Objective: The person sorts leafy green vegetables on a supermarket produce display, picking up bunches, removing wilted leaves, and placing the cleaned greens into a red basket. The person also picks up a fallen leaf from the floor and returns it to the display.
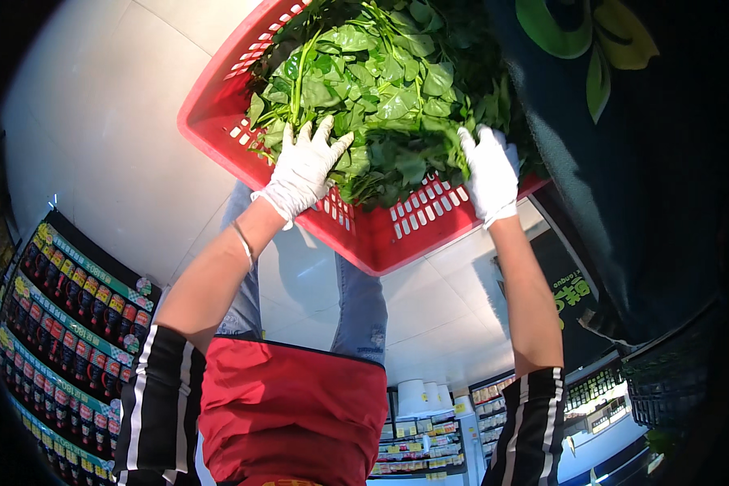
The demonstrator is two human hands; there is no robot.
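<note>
1. Floor tiles (pixel 113 113): pale, glossy, joined by thin seams; upper left and centre of the frame.
2. Bottle rack (pixel 73 304): multi-tiered, teal shelf strips, rows of dark bottles with red or yellow labels; lower left.
3. White cylinders (pixel 413 398): grouped above the packaged-goods shelf (pixel 421 447); bottom centre.
4. Leaf-printed drape (pixel 644 194): dark, green and yellow motif; upper right.
5. Dark panel (pixel 569 320): bright green lettering; right of centre.
6. Black slatted crate (pixel 664 393): lower right.
</note>
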